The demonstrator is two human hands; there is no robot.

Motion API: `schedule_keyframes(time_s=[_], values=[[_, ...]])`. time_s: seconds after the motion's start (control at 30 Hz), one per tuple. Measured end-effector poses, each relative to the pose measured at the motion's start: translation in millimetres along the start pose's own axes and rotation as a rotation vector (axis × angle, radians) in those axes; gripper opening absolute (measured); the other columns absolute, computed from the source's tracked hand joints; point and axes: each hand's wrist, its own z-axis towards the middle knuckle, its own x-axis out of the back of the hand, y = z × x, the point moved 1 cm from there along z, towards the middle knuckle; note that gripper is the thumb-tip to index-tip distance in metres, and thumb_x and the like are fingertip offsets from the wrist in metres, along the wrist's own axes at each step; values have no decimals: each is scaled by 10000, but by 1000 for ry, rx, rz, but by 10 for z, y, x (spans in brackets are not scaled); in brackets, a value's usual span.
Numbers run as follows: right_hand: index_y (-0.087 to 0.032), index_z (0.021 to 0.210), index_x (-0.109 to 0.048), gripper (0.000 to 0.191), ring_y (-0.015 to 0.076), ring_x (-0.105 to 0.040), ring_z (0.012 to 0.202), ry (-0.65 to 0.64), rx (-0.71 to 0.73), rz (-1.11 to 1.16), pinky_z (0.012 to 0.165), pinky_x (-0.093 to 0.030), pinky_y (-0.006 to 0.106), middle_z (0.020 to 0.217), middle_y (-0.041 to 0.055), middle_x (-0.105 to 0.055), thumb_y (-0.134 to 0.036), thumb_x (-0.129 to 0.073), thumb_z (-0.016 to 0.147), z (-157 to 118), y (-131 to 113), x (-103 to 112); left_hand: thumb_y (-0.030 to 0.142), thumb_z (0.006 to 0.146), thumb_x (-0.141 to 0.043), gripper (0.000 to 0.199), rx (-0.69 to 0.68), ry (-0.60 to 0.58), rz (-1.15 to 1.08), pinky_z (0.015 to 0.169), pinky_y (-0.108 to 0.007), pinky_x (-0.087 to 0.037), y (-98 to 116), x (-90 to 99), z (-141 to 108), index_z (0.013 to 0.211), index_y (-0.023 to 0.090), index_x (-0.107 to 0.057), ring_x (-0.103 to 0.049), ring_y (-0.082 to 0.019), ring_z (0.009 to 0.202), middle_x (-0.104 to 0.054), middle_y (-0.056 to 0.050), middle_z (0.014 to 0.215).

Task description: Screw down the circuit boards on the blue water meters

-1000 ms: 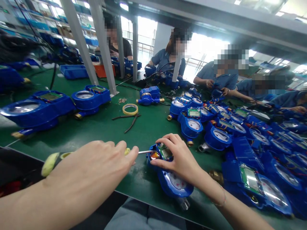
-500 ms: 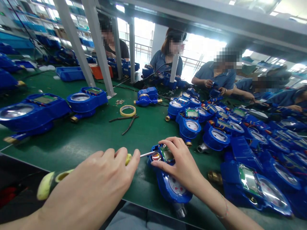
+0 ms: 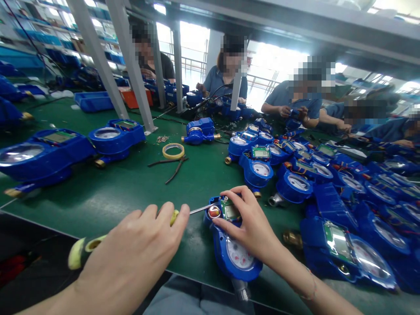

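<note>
1. Green workbench mat [image 3: 131, 192] carries a blue water meter [image 3: 238, 258] near its front edge.
2. Right hand [image 3: 251, 223] grips the meter from above, beside its exposed circuit board [image 3: 231, 211].
3. Left hand [image 3: 131, 249] closes around a yellow-handled screwdriver [image 3: 83, 249], tip reaching the meter.

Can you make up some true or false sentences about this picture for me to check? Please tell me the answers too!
1. The left hand holds a yellow-handled screwdriver. True.
2. The right hand wears a glove. False: it is bare.
3. The screwdriver's metal shaft points at the blue water meter under the right hand. True.
4. The roll of tape sits on top of a water meter. False: it lies on the green bench mat, near the pliers.
5. That meter has a circuit board showing. True.
</note>
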Motion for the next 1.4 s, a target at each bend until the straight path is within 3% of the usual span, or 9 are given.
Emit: schedule_keyframes(time_s=[0.2, 0.3, 0.43, 0.67, 0.83, 1.07, 1.4], values=[[-181, 1167, -554, 516, 240, -490, 1031, 70, -42, -38, 919, -435, 356, 1112, 72, -484, -344, -810, 750, -50, 7, -19, -19, 783, -369, 396, -37, -26, -60, 567, -390, -504, -55, 105, 135, 995, 208, -616, -640, -262, 668, -605, -58, 794], [-177, 1176, -539, 528, 245, -484, 1055, 90, -45, -71, 951, -423, 368, 1138, 79, -478, -399, -790, 768, -66, 21, -38, -1, 798, -386, 331, -84, 3, -61, 529, -371, -476, -105, 127, 207, 955, 206, -590, -645, -267, 631, -602, -43, 768], [-184, 1175, -529, 462, 255, -480, 1052, 94, -43, -118, 952, -423, 393, 1141, 82, -489, -419, -724, 829, -85, 11, -50, 163, 911, -369, 192, -142, 59, -52, 473, -350, -404, -173, 122, 259, 903, 216, -554, -649, -281, 597, -598, -32, 717], [-180, 1161, -528, 446, 249, -484, 1025, 74, -17, -98, 923, -427, 394, 1106, 63, -495, -361, -749, 819, -65, -8, -32, 325, 964, -286, 263, -114, 101, -119, 507, -372, -379, -234, 43, 231, 866, 243, -516, -653, -293, 654, -609, -20, 742], [-188, 1184, -512, 435, 229, -488, 1002, 60, -4, -51, 889, -429, 372, 1085, 53, -479, -297, -742, 830, -54, -3, -11, 333, 966, -264, 301, -66, 70, -218, 563, -392, -414, -250, -26, 227, 893, 254, -545, -653, -282, 702, -606, -15, 768], [-200, 1188, -499, 452, 229, -483, 1024, 66, -26, 1, 893, -423, 362, 1094, 50, -473, -250, -753, 818, -71, -7, -17, 335, 968, -286, 302, -4, 116, -258, 607, -391, -433, -205, -136, 213, 981, 261, -578, -655, -261, 763, -623, -14, 825], [-214, 1170, -541, 434, 228, -508, 994, 63, 6, 16, 886, -436, 363, 1066, 50, -484, -259, -763, 800, -33, -3, -7, 278, 959, -347, 268, 16, 88, -199, 595, -339, -445, -141, 23, 136, 955, 209, -606, -661, -244, 737, -646, -53, 824]])
